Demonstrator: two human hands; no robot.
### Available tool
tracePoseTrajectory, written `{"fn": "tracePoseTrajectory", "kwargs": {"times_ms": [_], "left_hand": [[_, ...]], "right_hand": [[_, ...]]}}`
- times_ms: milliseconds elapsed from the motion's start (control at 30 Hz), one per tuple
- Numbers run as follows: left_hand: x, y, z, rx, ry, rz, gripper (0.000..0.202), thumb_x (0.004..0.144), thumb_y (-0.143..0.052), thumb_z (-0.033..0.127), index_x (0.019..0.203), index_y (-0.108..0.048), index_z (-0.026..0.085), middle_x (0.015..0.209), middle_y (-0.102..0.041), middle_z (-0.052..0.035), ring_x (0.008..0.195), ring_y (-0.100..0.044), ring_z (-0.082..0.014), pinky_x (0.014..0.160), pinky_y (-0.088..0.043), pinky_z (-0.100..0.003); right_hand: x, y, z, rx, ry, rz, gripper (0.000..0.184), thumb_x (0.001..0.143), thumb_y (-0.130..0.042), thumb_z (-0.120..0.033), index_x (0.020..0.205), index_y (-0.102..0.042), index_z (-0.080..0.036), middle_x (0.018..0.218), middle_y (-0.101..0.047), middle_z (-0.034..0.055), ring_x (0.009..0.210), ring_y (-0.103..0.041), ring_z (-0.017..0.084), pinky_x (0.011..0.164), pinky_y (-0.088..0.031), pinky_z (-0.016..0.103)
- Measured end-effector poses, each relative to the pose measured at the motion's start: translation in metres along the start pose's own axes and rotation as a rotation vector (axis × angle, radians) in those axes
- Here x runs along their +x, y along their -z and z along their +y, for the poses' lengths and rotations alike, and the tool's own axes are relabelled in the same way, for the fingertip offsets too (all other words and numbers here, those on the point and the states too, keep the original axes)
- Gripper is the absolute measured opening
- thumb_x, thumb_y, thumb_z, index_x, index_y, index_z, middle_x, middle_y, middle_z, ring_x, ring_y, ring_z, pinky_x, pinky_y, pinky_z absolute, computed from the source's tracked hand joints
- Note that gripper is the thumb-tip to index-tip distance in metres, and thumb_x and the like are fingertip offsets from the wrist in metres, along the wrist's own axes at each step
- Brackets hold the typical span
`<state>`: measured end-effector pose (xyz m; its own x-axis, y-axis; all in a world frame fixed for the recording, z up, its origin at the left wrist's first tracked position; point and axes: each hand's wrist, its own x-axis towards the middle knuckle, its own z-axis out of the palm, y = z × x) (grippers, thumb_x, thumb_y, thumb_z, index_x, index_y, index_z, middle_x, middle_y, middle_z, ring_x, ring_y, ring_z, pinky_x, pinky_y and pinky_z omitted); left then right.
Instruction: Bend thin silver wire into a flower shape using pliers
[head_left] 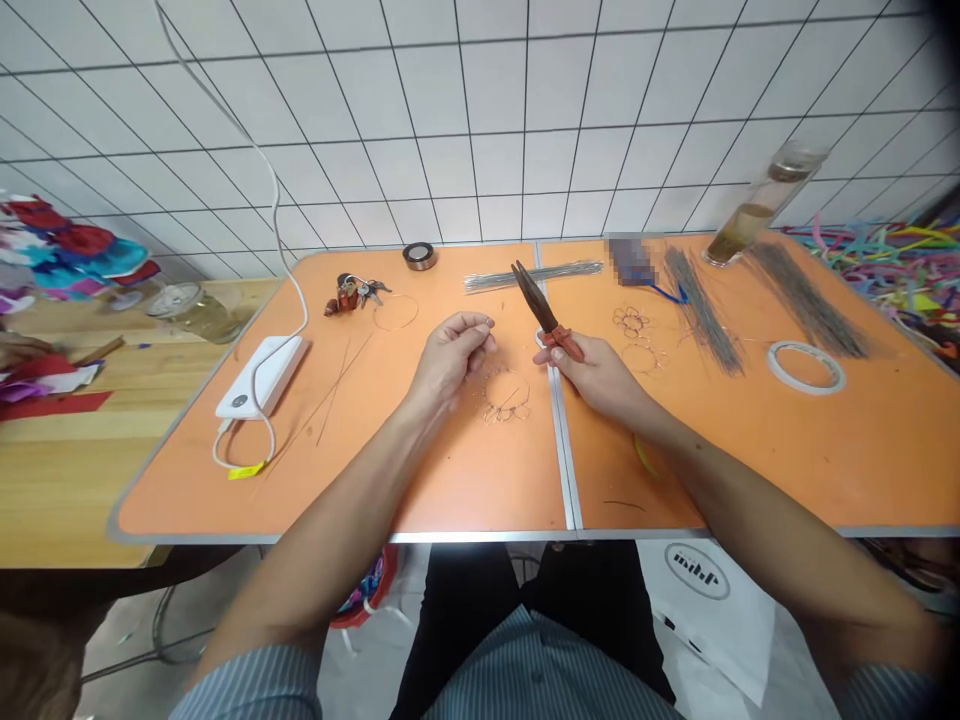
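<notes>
My left hand [451, 352] is closed in a pinch on a thin wire shape [504, 396] made of small loops, which hangs from the fingers down to the orange table [420, 470]. My right hand [596, 375] grips the red handles of long-nose pliers [541, 310], whose dark jaws point up and away to the left. The two hands are close together over the table's middle seam.
A white power bank [262, 375] with its cable lies at left, keys [351, 293] and a tape roll [418, 256] behind. Straight wire bundles [532, 276] [701, 310], finished wire flowers [634, 335], a white tape ring [806, 366] and a bottle [754, 210] are at right.
</notes>
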<state>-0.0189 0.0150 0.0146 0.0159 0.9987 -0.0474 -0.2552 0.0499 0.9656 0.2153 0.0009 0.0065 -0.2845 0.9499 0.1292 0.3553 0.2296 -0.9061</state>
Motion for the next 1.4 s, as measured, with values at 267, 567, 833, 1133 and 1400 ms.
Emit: {"fn": "tracePoseTrajectory", "kwargs": {"times_ms": [267,567,833,1133,1400], "left_hand": [[0.000,0.000,0.001,-0.048,0.010,-0.012,0.026,0.075,-0.085,0.031,0.092,-0.070,0.017,0.070,-0.070,0.0001,0.047,-0.040,-0.0061,0.045,-0.026,-0.020],[0.003,0.003,0.006,-0.118,0.007,0.002,0.025,0.077,-0.084,0.030,0.092,-0.069,0.018,0.071,-0.075,-0.0016,0.045,-0.045,-0.0069,0.045,-0.029,-0.022],[0.002,0.004,0.005,-0.143,0.057,-0.044,0.024,0.080,-0.086,0.028,0.094,-0.070,0.018,0.078,-0.078,-0.0029,0.053,-0.057,-0.0081,0.053,-0.044,-0.021],[0.002,0.001,0.009,-0.227,0.167,-0.099,0.012,0.087,-0.078,0.018,0.085,-0.066,0.016,0.072,-0.074,-0.0025,0.044,-0.042,-0.0040,0.042,-0.025,-0.019],[0.002,0.000,0.014,-0.236,0.229,-0.066,0.012,0.089,-0.077,0.015,0.084,-0.066,0.014,0.068,-0.071,-0.0022,0.042,-0.035,-0.0016,0.040,-0.019,-0.017]], "right_hand": [[0.001,-0.006,-0.004,0.040,-0.054,-0.011,0.030,0.102,-0.058,-0.044,0.114,-0.070,-0.020,0.114,-0.084,0.0123,0.103,-0.077,0.026,0.092,-0.058,0.042],[-0.002,0.000,0.006,-0.233,-0.004,-0.049,0.025,0.106,-0.052,-0.036,0.119,-0.070,-0.023,0.124,-0.083,0.0088,0.118,-0.075,0.030,0.105,-0.054,0.045],[-0.007,0.004,0.006,-0.615,0.031,-0.030,0.037,0.112,-0.045,-0.036,0.132,-0.075,-0.026,0.125,-0.081,0.0108,0.118,-0.072,0.033,0.095,-0.054,0.045],[-0.005,0.007,0.011,-0.644,0.105,-0.043,0.041,0.109,-0.049,-0.030,0.142,-0.073,-0.024,0.129,-0.083,0.0104,0.121,-0.074,0.033,0.097,-0.057,0.045],[-0.003,0.010,0.014,-0.645,0.126,-0.061,0.038,0.109,-0.048,-0.030,0.136,-0.074,-0.024,0.126,-0.083,0.0107,0.120,-0.074,0.032,0.097,-0.056,0.043]]}}
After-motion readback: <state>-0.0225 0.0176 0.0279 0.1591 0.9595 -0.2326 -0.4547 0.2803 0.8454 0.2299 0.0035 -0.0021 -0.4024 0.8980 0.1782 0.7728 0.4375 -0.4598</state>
